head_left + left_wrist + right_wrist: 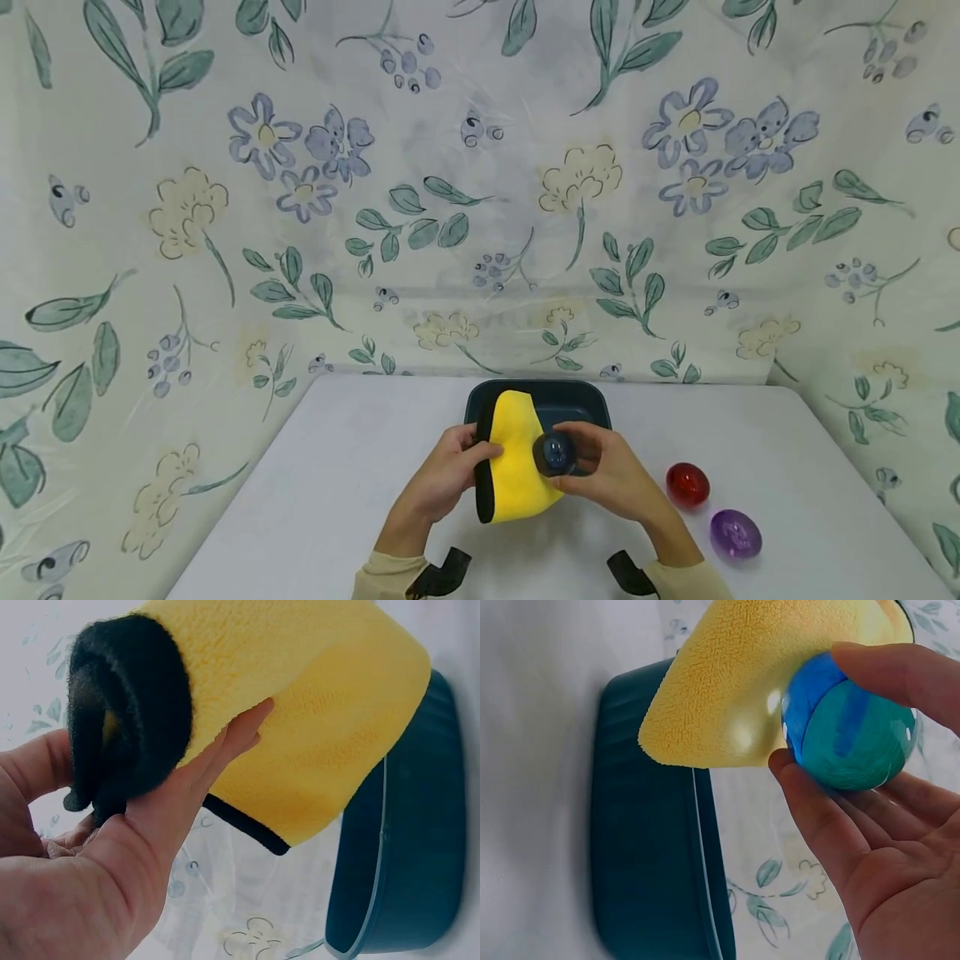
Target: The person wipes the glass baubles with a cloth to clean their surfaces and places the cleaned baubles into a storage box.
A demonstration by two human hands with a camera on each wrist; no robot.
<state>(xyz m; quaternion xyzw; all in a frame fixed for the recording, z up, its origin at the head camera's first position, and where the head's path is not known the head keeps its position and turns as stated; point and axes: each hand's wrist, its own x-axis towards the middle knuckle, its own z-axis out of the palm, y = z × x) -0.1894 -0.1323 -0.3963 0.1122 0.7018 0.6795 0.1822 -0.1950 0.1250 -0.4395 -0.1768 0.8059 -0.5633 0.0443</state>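
My left hand [450, 471] grips a yellow fleecy cloth [517, 467] by its black-trimmed edge, thumb on the near side and fingers behind. In the left wrist view the black trim [161, 690] is folded over by the thumb. My right hand [618, 475] pinches a clear blue glass-like ball [556, 454] between thumb and fingertips, right at the cloth's right side. A flat round face on this ball [855, 731] shows in the right wrist view, with the cloth close behind it. Both are held up over the front of a dark teal tub [598, 402].
On the white table [322, 492], right of my right forearm, lie a clear red egg-shaped piece [687, 486] and a purple one [736, 534]. The tub stands near the table's back edge, before a floral curtain [480, 208]. Black straps [442, 573] cross my sleeves.
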